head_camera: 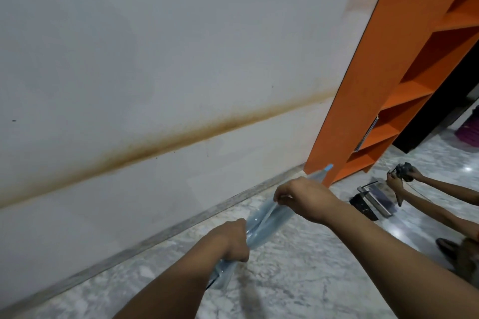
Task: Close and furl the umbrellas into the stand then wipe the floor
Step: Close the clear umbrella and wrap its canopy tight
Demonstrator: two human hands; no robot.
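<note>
Left hand (230,241) clenches the umbrella (264,223) low down, right hand (303,199) pinches its clear canopy higher up, tip poking past toward the shelf (368,80).

Single head view, tilted, looking down, close over the floor (298,267), facing wall (155,46)

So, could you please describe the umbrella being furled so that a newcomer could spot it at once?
Start at the tall orange shelving unit against the white wall. Just before its base, over the grey marble floor, the translucent pale blue umbrella runs between the left hand and right hand, the only see-through thing there.
</note>
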